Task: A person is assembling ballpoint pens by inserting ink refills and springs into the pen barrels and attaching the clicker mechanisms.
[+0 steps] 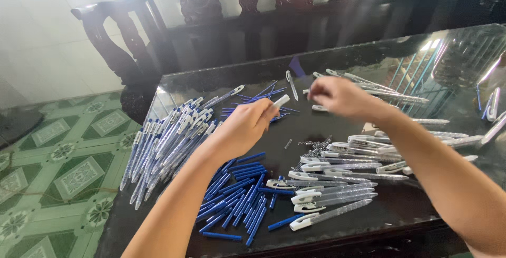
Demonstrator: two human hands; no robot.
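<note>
1. The left hand (243, 127) has its fingers closed round a white-tipped pen part (281, 101), held above the tabletop (337, 57) centre.
2. The right hand (340, 95) is blurred; I cannot tell its grip.
3. Best to bring the parts together in line, low over the small springs (311, 143).

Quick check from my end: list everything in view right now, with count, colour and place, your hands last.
glass-topped table: one, dark, fills the view.
assembled pens: many, blue and white, heap at left.
blue pen parts: many, blue, pile at front centre.
clear pen barrels: many, clear with white clips, right of centre.
thin refills: several, blue, back centre.
springs: a few, metal, centre.
carved wooden chairs: dark, behind table.
tiled floor: green and white, left.
left hand: holds a white pen piece.
right hand: fingers pinched, contents blurred.
</note>
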